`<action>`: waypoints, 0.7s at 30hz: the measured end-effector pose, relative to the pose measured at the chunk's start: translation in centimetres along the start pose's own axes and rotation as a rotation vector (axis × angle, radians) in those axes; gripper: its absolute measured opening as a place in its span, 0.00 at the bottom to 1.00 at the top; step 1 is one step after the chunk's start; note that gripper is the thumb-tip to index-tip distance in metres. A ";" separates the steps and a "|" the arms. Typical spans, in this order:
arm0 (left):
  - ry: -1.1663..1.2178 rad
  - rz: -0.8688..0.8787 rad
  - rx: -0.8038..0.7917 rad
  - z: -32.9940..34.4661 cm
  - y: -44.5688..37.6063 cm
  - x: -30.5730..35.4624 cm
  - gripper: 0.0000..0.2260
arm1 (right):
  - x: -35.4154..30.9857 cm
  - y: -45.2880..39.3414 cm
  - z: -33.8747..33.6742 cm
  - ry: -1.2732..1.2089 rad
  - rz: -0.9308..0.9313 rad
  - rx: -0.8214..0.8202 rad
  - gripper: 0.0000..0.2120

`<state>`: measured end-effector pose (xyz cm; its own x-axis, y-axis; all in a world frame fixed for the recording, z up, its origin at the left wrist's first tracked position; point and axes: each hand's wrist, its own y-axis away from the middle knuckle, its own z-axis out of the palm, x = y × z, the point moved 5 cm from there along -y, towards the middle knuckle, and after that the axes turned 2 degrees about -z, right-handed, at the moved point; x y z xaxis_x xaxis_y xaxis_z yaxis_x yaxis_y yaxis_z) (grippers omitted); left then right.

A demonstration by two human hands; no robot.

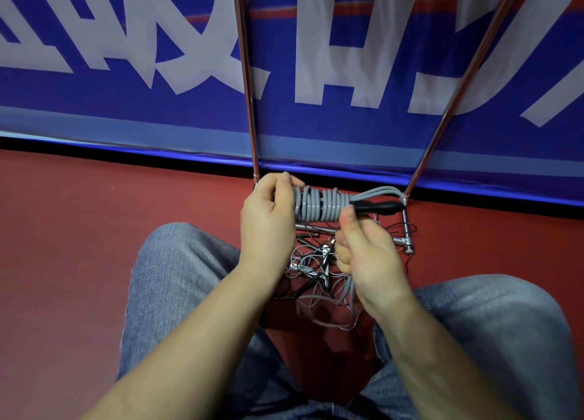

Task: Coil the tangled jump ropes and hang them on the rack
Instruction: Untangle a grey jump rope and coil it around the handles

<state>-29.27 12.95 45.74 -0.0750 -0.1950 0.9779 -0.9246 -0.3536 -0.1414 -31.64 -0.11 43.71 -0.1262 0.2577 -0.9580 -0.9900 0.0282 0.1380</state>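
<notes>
Left hand (268, 217) gripped the grey coiled jump rope (319, 206) at 9 o'clock; right hand (363, 255), fingers curled, apparently pinched its loose cord. Tangled ropes (311, 272) lay on the floor at 6 o'clock, by the rack (249, 103).

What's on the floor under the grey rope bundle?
Under the grey rope bundle lies a tangle of ropes on the red floor, beside the rack's foot. The right hand hides part.
</notes>
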 end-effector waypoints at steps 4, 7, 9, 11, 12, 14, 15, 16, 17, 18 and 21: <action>-0.079 0.228 0.060 -0.2 0.7 1.4 0.11 | -0.8 0.2 0.4 -0.115 0.014 0.013 0.15; -0.080 0.262 0.057 -0.2 1.0 1.4 0.12 | -0.9 0.3 0.4 -0.141 0.013 0.027 0.16; -0.076 0.217 0.014 -0.2 0.8 1.2 0.11 | -0.6 0.3 0.1 -0.097 0.013 0.028 0.18; -0.049 0.086 -0.098 -0.2 0.1 0.8 0.10 | -0.5 0.2 -0.4 -0.027 -0.001 0.024 0.19; -0.012 -0.025 -0.201 0.0 -0.3 0.5 0.10 | -0.5 0.1 -0.8 0.018 -0.019 0.010 0.18; 0.087 -0.308 -0.467 0.4 -0.4 -0.1 0.12 | -1.0 -0.2 -1.3 0.099 -0.058 -0.050 0.17; 0.131 -0.443 -0.583 0.5 -0.2 -0.3 0.12 | -1.3 -0.3 -1.4 0.114 -0.067 -0.102 0.16; 0.159 -0.541 -0.683 0.4 0.0 -0.3 0.13 | -1.5 -0.4 -1.5 0.114 -0.069 -0.167 0.15; 0.169 -0.596 -0.774 0.2 0.2 -0.3 0.14 | -1.7 -0.5 -1.5 0.106 -0.062 -0.236 0.15; 0.173 -0.615 -0.865 0.0 0.3 -0.3 0.16 | -1.8 -0.6 -1.5 0.092 -0.051 -0.303 0.15; 0.124 -0.545 -1.164 0.0 1.0 0.5 0.13 | -1.9 -0.4 -0.9 0.009 0.000 -0.478 0.21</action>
<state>-30.23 12.51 46.12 0.4364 -0.1704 0.8835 -0.6219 0.6524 0.4331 -31.07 -1.51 45.23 -0.1243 0.2497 -0.9603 -0.9078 -0.4194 0.0084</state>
